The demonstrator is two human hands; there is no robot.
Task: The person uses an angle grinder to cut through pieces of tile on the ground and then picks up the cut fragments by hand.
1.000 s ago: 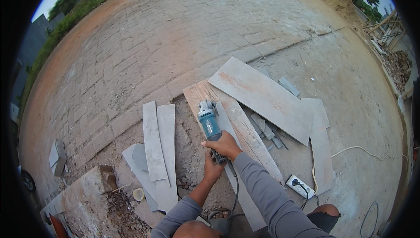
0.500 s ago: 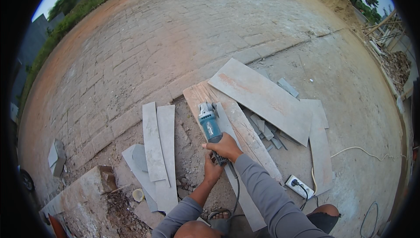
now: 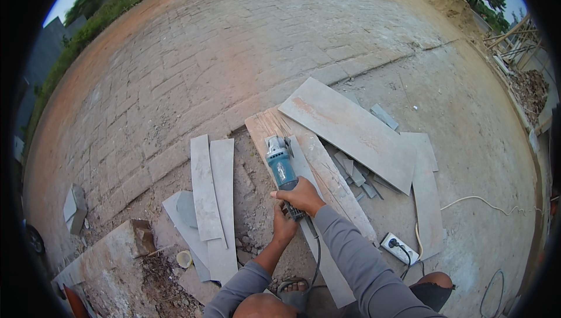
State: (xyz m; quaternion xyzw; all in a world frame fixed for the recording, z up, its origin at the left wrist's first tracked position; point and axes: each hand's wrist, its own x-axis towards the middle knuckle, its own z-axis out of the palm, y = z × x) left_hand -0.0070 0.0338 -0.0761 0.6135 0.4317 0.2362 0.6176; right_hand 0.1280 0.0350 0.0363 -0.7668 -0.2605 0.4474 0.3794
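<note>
An angle grinder [image 3: 282, 169] with a teal body and silver head lies in both my hands, its head pointing away from me. My right hand [image 3: 301, 195] is wrapped over the grinder's body from the right. Below it, my left hand [image 3: 284, 223] grips the dark rear end, near where the cord comes out. The disc is at the right side of the head, next to the far end of a narrow grey tile strip [image 3: 327, 259]. That strip lies along a scored wooden plank [image 3: 345, 195]. Whether the disc touches the tile I cannot tell.
A large grey tile [image 3: 350, 134] rests at the plank's right, with small tile offcuts [image 3: 350, 169] beside it. Long tile strips [image 3: 221, 201] lie to the left. A white power strip [image 3: 400, 248] with a plugged-in cord sits near my right knee. A concrete block [image 3: 105, 248] stands lower left.
</note>
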